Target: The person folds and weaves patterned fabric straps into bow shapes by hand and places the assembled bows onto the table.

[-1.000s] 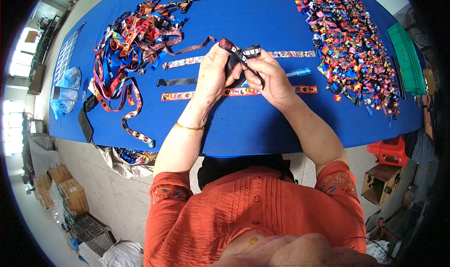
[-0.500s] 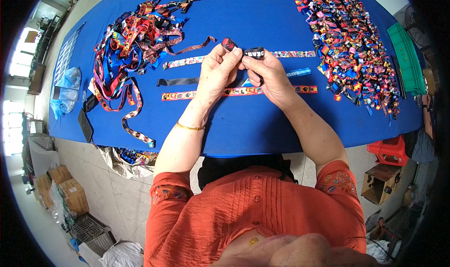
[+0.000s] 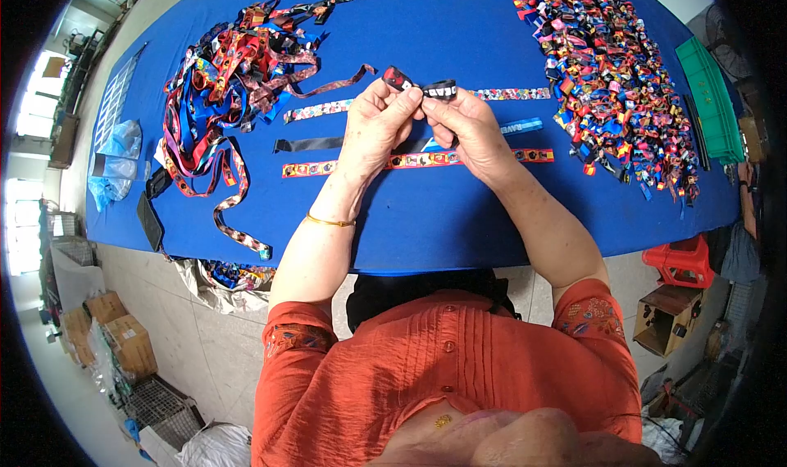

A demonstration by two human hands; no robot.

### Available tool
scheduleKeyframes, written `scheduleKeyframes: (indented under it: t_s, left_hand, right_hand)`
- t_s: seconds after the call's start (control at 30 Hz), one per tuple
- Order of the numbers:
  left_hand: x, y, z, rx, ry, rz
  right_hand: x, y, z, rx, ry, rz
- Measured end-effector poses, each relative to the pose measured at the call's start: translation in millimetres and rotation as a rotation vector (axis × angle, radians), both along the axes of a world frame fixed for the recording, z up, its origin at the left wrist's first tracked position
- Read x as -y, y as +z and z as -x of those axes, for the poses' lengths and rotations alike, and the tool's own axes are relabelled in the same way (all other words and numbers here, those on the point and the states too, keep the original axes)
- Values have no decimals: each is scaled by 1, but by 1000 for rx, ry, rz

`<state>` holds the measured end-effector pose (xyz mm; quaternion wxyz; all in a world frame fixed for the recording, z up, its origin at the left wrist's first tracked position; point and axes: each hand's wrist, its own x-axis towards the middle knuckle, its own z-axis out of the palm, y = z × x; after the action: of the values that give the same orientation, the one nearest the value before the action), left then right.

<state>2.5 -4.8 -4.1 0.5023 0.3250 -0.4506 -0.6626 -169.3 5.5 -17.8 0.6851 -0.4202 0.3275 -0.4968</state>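
Both my hands are above the middle of the blue table, pinching a black printed strap with white lettering and a bit of red. My left hand is closed on the strap's left part, where a short loop sticks up. Thumb and fingers of my right hand close on its right part, close to the left fingertips. Beneath the hands lie three flat straps: a colourful patterned strap, a black-and-blue strap, and a red-and-yellow strap. My hands cover their middle parts.
On the blue tablecloth, a tangled heap of straps lies left and a dense pile of small folded straps right. A green crate stands at the right edge, clear plastic bags at the left. A red stool is below right.
My fingertips have shifted slightly on the black strap, and its lettered part has tilted a little. The straps on the table look the same.
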Motion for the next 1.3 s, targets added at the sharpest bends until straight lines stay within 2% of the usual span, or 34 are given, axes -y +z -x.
scheduleKeyframes:
  t_s: [0.4,0.5,0.6,0.63,0.73,0.8,0.87,0.97,1.07,1.1,1.23,1.3]
  left_hand:
    - [0,4,-2,68,-6,-36]
    - [2,-4,3,82,147,60]
    - [-2,-1,6,337,403,236]
    - [-2,-2,4,499,469,285]
    - [-5,-1,7,449,402,368]
    - [-5,-6,10,225,243,278]
    - [-6,-1,8,254,173,218]
    - [-9,5,9,172,115,202]
    - [-8,1,9,262,113,184]
    - [-6,2,9,289,123,170]
    - [2,-9,2,-30,32,46]
    - [2,-2,-2,10,32,25]
  right_hand:
    - [2,9,0,-48,-103,20]
    - [5,7,2,-88,-166,66]
    - [7,6,7,-168,-221,146]
    - [7,8,6,-180,-247,184]
    - [10,-1,2,-201,-306,260]
    - [9,-3,-2,-213,-328,290]
    - [5,1,-7,-222,-338,308]
    - [-1,5,-3,-337,-259,398]
    - [-4,10,1,-641,-197,531]
    - [-4,7,1,-599,-187,558]
    - [-4,10,-4,-197,-242,360]
    - [1,14,2,-277,-358,353]
